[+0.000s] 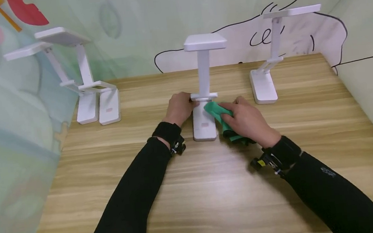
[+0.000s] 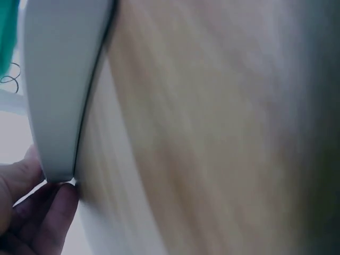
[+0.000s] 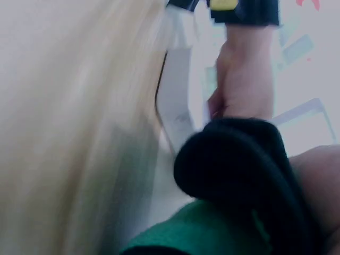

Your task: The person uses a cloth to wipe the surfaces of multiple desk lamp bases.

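Sleeves [image 1: 130, 197]: yours, black smooth fabric, crossing the worktop [image 1: 182, 214]'s near edge.
Middle lamp [image 1: 204, 75]: between your hands, toward the far edge's middle; base [image 1: 199, 132] runs long axis near-to-far.
Left hand [image 1: 179, 107]: nearer — your thumb and fingers pinch the base's far end.
Right hand [image 1: 247, 120]: you grip the green cloth [image 1: 217, 110], which meets the base's right side.
Materials: lamp white, plastic-looking, round-cornered slab base; cloth soft, bunched — worktop wood-grained.
Other lamps: pair [image 1: 109, 107] by far-left corner, single [image 1: 264, 86] toward far-right.
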A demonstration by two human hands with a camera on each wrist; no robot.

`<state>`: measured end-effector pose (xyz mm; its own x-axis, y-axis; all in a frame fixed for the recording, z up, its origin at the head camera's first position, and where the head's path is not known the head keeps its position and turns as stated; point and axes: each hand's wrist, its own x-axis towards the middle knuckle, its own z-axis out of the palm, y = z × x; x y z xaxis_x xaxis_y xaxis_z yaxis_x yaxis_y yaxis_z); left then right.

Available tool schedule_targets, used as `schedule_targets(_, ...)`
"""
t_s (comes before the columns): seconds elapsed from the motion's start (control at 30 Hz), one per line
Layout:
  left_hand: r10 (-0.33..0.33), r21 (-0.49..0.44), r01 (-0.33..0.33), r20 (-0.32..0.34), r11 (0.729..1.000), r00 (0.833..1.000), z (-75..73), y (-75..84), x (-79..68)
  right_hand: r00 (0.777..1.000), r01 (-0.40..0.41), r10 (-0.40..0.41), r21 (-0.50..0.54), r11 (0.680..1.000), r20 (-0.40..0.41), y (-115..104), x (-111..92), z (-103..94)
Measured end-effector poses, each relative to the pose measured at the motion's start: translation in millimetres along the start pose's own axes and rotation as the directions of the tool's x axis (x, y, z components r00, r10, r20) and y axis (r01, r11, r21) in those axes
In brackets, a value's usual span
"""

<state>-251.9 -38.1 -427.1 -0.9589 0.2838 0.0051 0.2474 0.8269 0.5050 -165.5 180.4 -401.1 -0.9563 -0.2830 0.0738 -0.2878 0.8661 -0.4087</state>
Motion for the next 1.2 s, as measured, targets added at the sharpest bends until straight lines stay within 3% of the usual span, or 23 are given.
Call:
schedule_targets(0.1, -0.011, 0.023, 0.011, -0.014, 1.0, 1.0, -1.1, 0.6, -1.5, 1.0, 0.023, -0.023, -0.021, 1.0, 0.021, 0, 19, 9.4)
schedule_targets(0.2, 0.003, 0.033, -0.002, -0.012, 0.999, 1.0, -2.5, 3.1, -2.2, 0.997, 0.065, -0.062, -0.052, 0.997, 0.055, 1, 22, 12.2)
schedule_targets(0.33, -0.015, 0.005, 0.016, -0.014, 1.0, 1.0, -0.7, 4.2, -3.9, 0.98, 0.154, -0.146, -0.052, 0.987, 0.132, 1, 1, 11.9)
schedule_targets(0.5, -0.041, -0.038, 0.04, -0.031, 0.998, 0.999, -1.2, 4.7, -3.9, 0.932, 0.301, -0.294, 0.0, 0.954, 0.213, 3, -30, 7.4)
schedule_targets(0.6, -0.049, -0.05, 0.047, -0.042, 0.998, 0.998, -0.7, 5.5, -4.6, 0.91, 0.33, -0.331, 0.048, 0.943, 0.25, 9, -39, 1.3)
schedule_targets(0.63, -0.046, -0.048, 0.044, -0.045, 0.998, 0.998, -0.3, 5.9, -4.8, 0.913, 0.315, -0.319, 0.055, 0.947, 0.257, 12, -40, -1.2)
schedule_targets(0.7, -0.035, -0.046, 0.033, -0.055, 0.998, 0.998, 0.5, 6.5, -5.2, 0.939, 0.242, -0.248, 0.053, 0.969, 0.238, 18, -38, -6.0)
schedule_targets(0.8, -0.019, -0.026, 0.017, -0.082, 1.0, 0.996, 1.7, 6.8, -6.3, 0.988, 0.063, -0.061, -0.007, 0.998, 0.142, 22, -25, -7.3)
schedule_targets(0.87, -0.022, -0.022, 0.02, -0.1, 1.0, 0.995, 1.5, 6.6, -7.2, 0.997, -0.048, 0.051, -0.051, 0.998, 0.062, 21, -12, -2.8)
schedule_targets(0.93, -0.038, -0.024, 0.036, -0.11, 0.999, 0.993, 1.1, 6.4, -8.3, 0.994, -0.102, 0.104, -0.1, 0.99, 0.015, 16, 3, 4.4)
schedule_targets(1.07, -0.063, -0.045, 0.058, -0.102, 0.997, 0.993, 4.0, 6.6, -7.5, 0.999, -0.053, 0.054, -0.184, 0.982, 0.002, 5, 19, 16.9)
schedule_targets(1.2, -0.063, -0.052, 0.058, -0.103, 0.997, 0.993, 5.7, 9.0, -6.0, 0.999, 0.046, -0.049, -0.226, 0.973, -0.007, 1, 5, 18.8)
